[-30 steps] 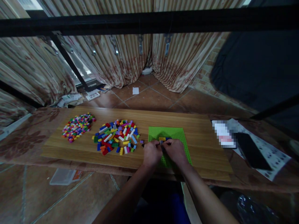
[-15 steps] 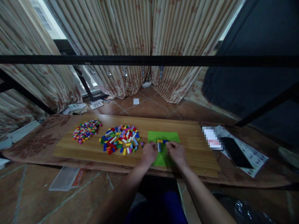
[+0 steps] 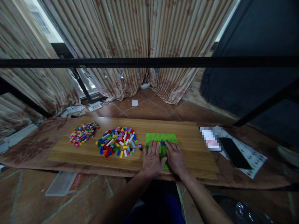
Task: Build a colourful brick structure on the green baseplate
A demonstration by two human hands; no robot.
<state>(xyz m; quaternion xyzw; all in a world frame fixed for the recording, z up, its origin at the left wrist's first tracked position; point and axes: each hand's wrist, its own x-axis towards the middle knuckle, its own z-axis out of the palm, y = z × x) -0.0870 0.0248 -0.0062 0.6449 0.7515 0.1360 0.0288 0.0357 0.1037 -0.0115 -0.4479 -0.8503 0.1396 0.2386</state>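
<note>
On the wooden board lies a green studded baseplate [image 3: 161, 136]. My left hand [image 3: 153, 159] rests flat over its left part, fingers stretched forward and thumb out to the right. Across the right part lies my right hand [image 3: 175, 157], open, its fingertips at a blue brick [image 3: 163, 143]. A bit of a yellow brick [image 3: 158, 143] shows between the hands, beside the blue one. The white brick on the plate is hidden under my left hand. Two small loose bricks [image 3: 140, 146], purple and dark, lie just left of the plate.
A pile of mixed building bricks [image 3: 116, 141] and a heap of smaller pieces [image 3: 84, 133] lie on the wooden board [image 3: 198, 155]. To the right are a black phone [image 3: 235, 153] and a printed sheet [image 3: 255, 160]. A dark metal bar [image 3: 149, 62] crosses beyond the board.
My left hand has gone from a pinch to lying flat over the bricks. The right hand's fingers have straightened from a pinch onto the plate. The view has shifted slightly.
</note>
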